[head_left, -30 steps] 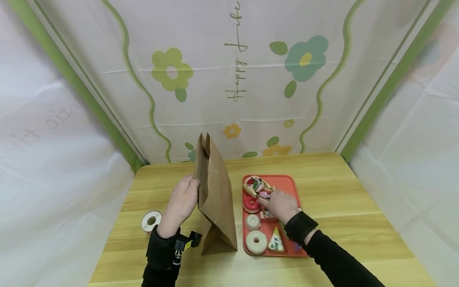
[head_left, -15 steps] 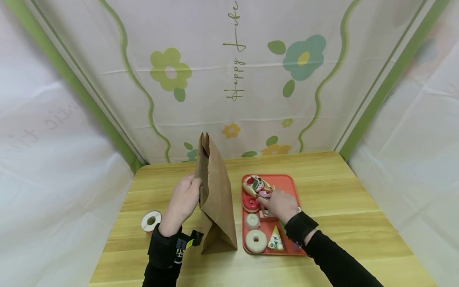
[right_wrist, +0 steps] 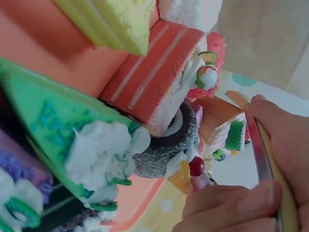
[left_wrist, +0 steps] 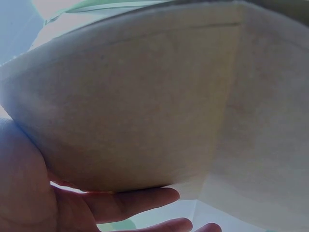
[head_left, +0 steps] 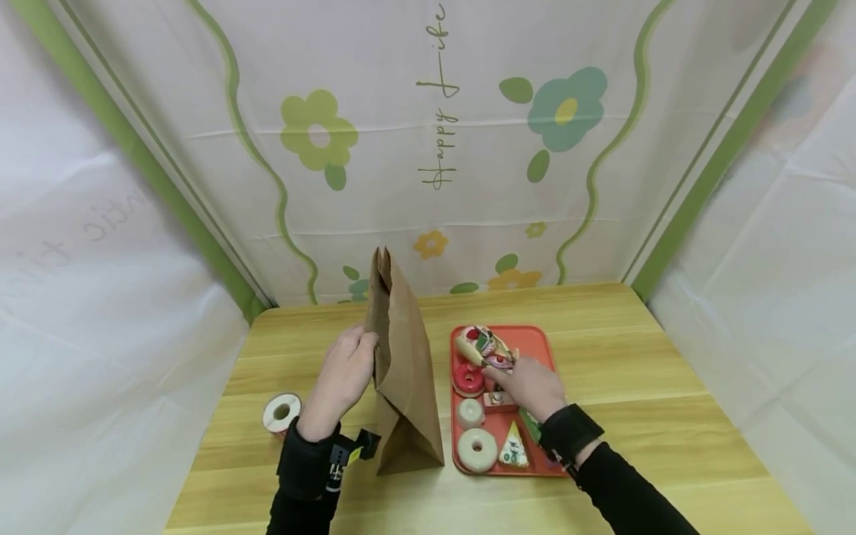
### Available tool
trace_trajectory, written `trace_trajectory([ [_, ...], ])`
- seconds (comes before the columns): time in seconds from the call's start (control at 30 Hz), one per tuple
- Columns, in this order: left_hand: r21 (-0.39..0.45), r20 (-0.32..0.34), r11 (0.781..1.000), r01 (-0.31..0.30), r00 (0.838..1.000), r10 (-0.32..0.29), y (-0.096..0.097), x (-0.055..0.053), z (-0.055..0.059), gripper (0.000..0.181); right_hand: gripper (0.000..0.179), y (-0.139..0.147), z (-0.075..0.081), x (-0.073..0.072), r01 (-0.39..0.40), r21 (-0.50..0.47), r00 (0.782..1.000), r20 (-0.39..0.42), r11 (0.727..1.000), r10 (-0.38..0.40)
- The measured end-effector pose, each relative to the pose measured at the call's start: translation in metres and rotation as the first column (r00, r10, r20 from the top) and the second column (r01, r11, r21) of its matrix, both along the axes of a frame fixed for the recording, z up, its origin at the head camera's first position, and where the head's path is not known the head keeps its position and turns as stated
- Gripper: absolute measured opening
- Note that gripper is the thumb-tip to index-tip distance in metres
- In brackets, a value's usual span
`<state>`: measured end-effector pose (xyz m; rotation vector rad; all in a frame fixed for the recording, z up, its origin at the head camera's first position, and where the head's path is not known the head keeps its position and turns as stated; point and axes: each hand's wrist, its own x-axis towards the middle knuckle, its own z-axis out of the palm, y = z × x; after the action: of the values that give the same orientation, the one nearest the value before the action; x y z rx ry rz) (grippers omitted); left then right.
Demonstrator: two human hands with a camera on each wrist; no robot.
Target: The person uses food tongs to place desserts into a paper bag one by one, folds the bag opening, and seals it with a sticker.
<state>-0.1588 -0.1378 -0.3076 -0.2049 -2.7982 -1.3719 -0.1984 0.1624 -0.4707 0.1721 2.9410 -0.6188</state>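
Note:
My left hand (head_left: 348, 368) grips the near left rim of a standing brown paper bag (head_left: 411, 371), whose mouth gapes; in the left wrist view, fingers (left_wrist: 140, 202) lie along the bag wall. Over the far part of a red tray (head_left: 531, 338), my right hand (head_left: 535, 386) holds gold-coloured tongs (right_wrist: 273, 169), only partly visible. Just beyond its fingers is a boat-shaped pastry (head_left: 476, 343) topped with cream and fruit. The right wrist view also shows a red layered cake slice (right_wrist: 149, 72), a green cake wedge (right_wrist: 58, 125) and a dark round cake (right_wrist: 166, 150) near the hand.
Pink (head_left: 469, 380) and pale ring doughnuts (head_left: 478, 450) line the tray's left side, with a small white cake (head_left: 470, 413) between. A white-topped wedge (head_left: 513, 447) lies near the front. A white roll (head_left: 281, 413) stands on the table's left. Printed cloth (head_left: 435, 148) hangs behind.
My right hand has shifted slightly right and toward me, and the pastry by its fingers has moved a little to the right. The left hand and bag stay nearly where they were.

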Motion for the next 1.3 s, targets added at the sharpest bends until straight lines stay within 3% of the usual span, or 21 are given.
trace_trajectory([
  [0.47,-0.002,-0.001,1.0,0.002,1.0,-0.002,-0.002,0.002,-0.001,0.039,0.071,0.008,0.002,0.013,0.068,-0.125,0.998,0.003,0.99,-0.069],
  [0.9,0.012,0.015,1.0,0.001,1.0,-0.001,-0.002,0.001,-0.003,0.042,0.072,0.012,0.021,0.018,0.045,-0.152,0.995,-0.078,0.987,-0.058],
  [1.13,0.006,0.009,1.0,-0.002,1.0,0.002,-0.003,0.001,-0.003,0.042,0.093,0.004,0.056,0.022,0.027,-0.125,0.985,-0.163,0.992,-0.047],
  [1.3,-0.005,-0.015,1.0,-0.005,1.0,0.005,-0.004,0.0,0.0,0.041,0.083,-0.008,0.098,0.026,-0.028,-0.225,0.971,-0.238,0.974,-0.027],
])
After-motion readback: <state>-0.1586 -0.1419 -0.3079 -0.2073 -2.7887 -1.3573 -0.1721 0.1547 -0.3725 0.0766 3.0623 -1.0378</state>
